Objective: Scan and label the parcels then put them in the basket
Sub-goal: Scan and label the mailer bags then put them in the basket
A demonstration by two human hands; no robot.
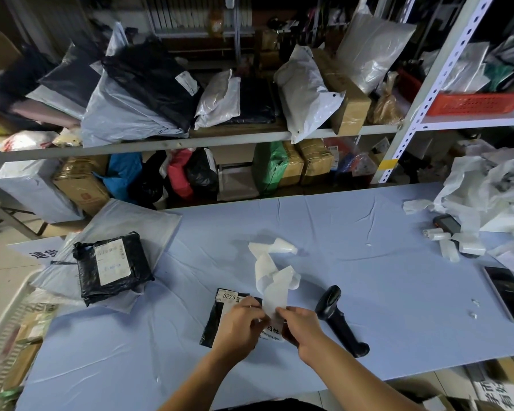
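Head view. Item: small black parcel (215, 321), lying near the front edge of the blue table (368, 262), partly under the hands.

Left hand (238, 324) and right hand (301, 327) are both pinching the lower end of the label strip (272, 280), fingers closed on it (sticker and backing cannot be told apart).

Risk: the loose tail is curling, so it is likely threatening to stick to itself or crease the label.

Basket (12, 315) is waiting far left.
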